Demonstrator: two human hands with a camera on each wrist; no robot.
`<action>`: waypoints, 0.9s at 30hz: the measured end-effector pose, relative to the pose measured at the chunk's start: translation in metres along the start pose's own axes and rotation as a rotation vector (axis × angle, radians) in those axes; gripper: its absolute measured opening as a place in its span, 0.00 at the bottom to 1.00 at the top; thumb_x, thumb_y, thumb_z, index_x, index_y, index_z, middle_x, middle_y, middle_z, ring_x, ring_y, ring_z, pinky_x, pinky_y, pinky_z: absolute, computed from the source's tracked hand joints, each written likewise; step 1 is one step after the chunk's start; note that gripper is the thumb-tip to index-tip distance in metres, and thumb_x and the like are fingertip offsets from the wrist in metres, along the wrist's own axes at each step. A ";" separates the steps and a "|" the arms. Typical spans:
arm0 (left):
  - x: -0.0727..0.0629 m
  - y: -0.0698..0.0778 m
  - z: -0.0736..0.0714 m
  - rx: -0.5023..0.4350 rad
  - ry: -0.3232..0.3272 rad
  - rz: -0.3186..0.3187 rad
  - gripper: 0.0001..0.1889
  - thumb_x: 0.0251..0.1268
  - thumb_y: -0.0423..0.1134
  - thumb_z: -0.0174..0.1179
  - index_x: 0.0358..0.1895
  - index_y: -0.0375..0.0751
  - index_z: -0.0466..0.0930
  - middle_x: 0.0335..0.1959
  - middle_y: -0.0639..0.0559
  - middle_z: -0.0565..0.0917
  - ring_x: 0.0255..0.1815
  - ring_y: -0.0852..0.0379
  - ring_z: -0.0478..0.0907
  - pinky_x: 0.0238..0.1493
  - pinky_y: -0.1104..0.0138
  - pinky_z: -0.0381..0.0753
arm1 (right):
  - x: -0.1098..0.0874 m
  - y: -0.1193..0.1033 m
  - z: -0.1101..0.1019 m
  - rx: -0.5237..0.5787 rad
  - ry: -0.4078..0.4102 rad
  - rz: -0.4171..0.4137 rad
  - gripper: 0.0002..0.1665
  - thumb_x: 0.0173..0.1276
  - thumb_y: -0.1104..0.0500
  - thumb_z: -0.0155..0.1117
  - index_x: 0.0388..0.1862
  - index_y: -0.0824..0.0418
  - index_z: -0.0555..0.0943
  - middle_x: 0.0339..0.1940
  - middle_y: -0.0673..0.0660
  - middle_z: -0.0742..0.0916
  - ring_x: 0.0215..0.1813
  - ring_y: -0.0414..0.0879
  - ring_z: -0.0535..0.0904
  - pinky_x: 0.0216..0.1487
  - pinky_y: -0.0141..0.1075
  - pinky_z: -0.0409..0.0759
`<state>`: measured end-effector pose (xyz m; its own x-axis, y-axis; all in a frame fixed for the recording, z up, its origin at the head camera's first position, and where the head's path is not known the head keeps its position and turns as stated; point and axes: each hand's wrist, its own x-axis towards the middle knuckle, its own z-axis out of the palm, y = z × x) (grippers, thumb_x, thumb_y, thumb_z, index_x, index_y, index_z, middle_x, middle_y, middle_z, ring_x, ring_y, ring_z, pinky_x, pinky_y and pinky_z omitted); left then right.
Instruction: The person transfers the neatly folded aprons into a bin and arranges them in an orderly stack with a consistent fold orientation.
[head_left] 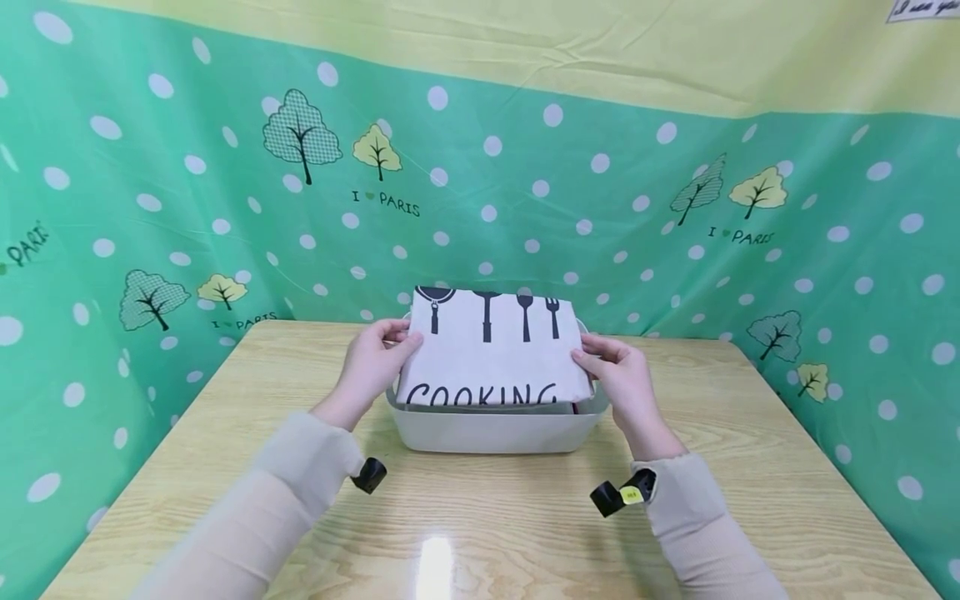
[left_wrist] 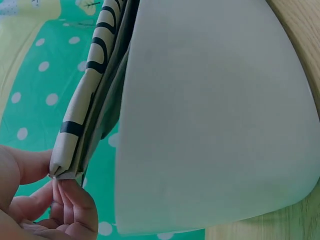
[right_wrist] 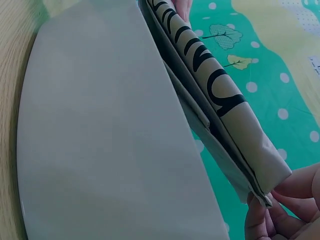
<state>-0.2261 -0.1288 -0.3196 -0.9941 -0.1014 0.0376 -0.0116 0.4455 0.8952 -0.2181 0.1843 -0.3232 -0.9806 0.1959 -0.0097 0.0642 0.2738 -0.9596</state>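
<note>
A folded white cloth (head_left: 491,354) with dark kitchen utensils and the word COOKING printed on it is held flat over a whitish plastic bin (head_left: 491,432). My left hand (head_left: 378,354) pinches its left edge between thumb and fingers, and my right hand (head_left: 618,371) pinches the right edge. In the left wrist view the left hand (left_wrist: 50,195) grips a corner of the layered fold, beside the bin's smooth wall (left_wrist: 210,120). The right wrist view shows the right hand (right_wrist: 290,205) on the opposite corner, with grey layers under the printed face. Most of the bin's inside is hidden by the cloth.
The bin stands on a light wood-grain table (head_left: 480,517), toward its far edge. A green curtain (head_left: 487,183) with white dots and trees hangs behind and along both sides. Black wrist cameras (head_left: 369,475) stick out from both sleeves.
</note>
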 end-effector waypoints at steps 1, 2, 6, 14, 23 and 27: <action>0.001 -0.001 0.001 0.008 -0.002 0.005 0.24 0.72 0.45 0.58 0.66 0.36 0.73 0.52 0.42 0.78 0.51 0.49 0.75 0.47 0.68 0.80 | 0.000 0.001 0.000 -0.002 0.000 -0.001 0.23 0.70 0.60 0.64 0.63 0.62 0.79 0.59 0.62 0.83 0.43 0.37 0.77 0.40 0.25 0.80; 0.002 -0.002 0.001 0.018 -0.004 0.008 0.24 0.72 0.45 0.58 0.66 0.36 0.73 0.52 0.42 0.79 0.51 0.49 0.75 0.48 0.67 0.80 | 0.001 0.002 0.000 -0.008 0.000 0.000 0.23 0.70 0.60 0.64 0.63 0.62 0.79 0.58 0.62 0.83 0.43 0.37 0.78 0.41 0.26 0.80; 0.004 -0.007 0.004 0.048 -0.015 0.023 0.25 0.71 0.45 0.60 0.65 0.35 0.74 0.52 0.41 0.80 0.52 0.48 0.76 0.53 0.62 0.80 | 0.003 0.006 0.000 -0.017 -0.002 -0.005 0.23 0.70 0.61 0.64 0.63 0.64 0.79 0.57 0.63 0.84 0.40 0.36 0.78 0.40 0.25 0.80; 0.004 -0.012 0.008 0.084 -0.020 0.039 0.23 0.69 0.43 0.62 0.62 0.33 0.77 0.51 0.39 0.83 0.53 0.46 0.79 0.57 0.57 0.81 | 0.005 0.011 0.001 -0.049 -0.006 0.003 0.23 0.70 0.61 0.64 0.62 0.66 0.79 0.58 0.65 0.83 0.43 0.37 0.78 0.38 0.22 0.79; 0.001 -0.011 0.009 0.103 -0.012 0.036 0.22 0.69 0.43 0.62 0.61 0.34 0.77 0.50 0.41 0.83 0.52 0.47 0.79 0.56 0.57 0.82 | 0.005 0.012 0.003 -0.067 -0.011 0.013 0.23 0.72 0.59 0.63 0.63 0.64 0.78 0.59 0.64 0.83 0.48 0.43 0.79 0.39 0.22 0.78; 0.002 -0.012 0.010 0.106 -0.017 0.039 0.22 0.69 0.43 0.62 0.61 0.34 0.77 0.50 0.41 0.83 0.51 0.47 0.79 0.55 0.57 0.82 | 0.005 0.012 0.004 -0.074 -0.010 0.008 0.23 0.72 0.59 0.63 0.63 0.65 0.78 0.59 0.65 0.82 0.48 0.43 0.79 0.39 0.21 0.78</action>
<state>-0.2290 -0.1251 -0.3345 -0.9957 -0.0673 0.0637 0.0173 0.5402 0.8413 -0.2224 0.1852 -0.3359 -0.9818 0.1887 -0.0204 0.0850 0.3409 -0.9363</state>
